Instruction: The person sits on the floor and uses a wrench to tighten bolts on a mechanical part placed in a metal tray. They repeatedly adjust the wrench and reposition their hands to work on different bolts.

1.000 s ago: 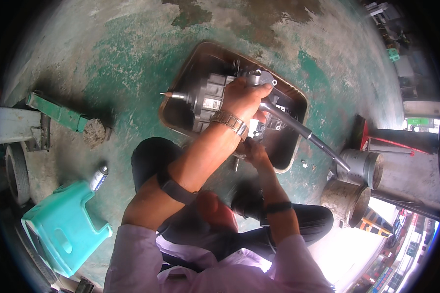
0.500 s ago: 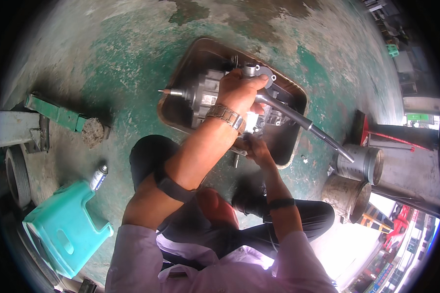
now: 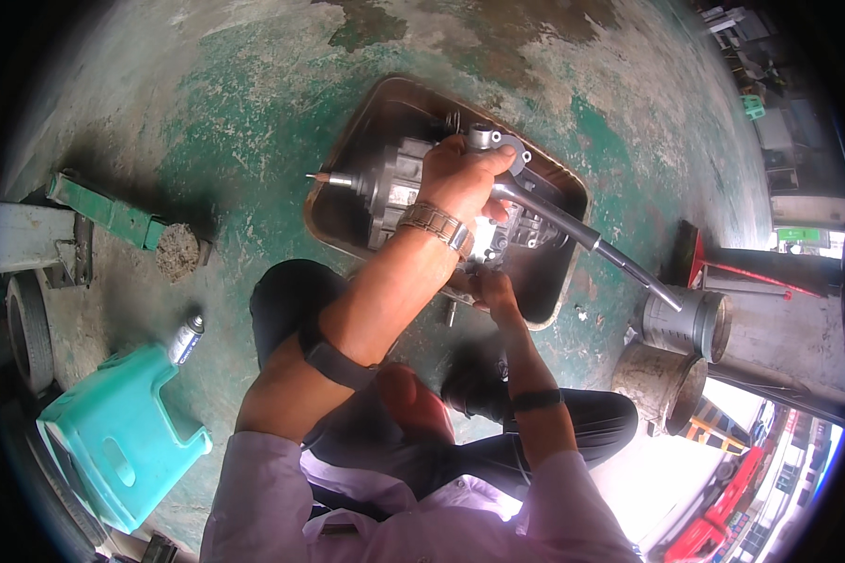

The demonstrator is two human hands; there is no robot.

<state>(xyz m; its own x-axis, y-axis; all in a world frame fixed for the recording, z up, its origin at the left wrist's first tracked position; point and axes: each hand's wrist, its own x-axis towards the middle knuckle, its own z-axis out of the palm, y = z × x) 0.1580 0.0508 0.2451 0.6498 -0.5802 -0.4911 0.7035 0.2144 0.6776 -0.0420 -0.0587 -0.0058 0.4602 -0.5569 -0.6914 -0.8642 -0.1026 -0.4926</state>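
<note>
The person's left hand (image 3: 462, 178) is wrapped round the thick end of a long grey metal part with a tapering shaft (image 3: 551, 216), thumb laid against its flat, eared flange; the back of the hand hides how far the fingers close. The part slants across a ribbed silver-grey metal casing (image 3: 406, 167), its thin end reaching past the rim of a dark brown rectangular tray with rounded corners (image 3: 370, 129). The casing sits in that tray on the worn green-painted floor (image 3: 244, 131). The right hand (image 3: 491, 289) is tucked in by the casing's near side, fingers curled; I can't tell what, if anything, they grip. The long part looks stiff and fairly heavy, perhaps oily, so the thick end by the flange seems the surest hold.
</note>
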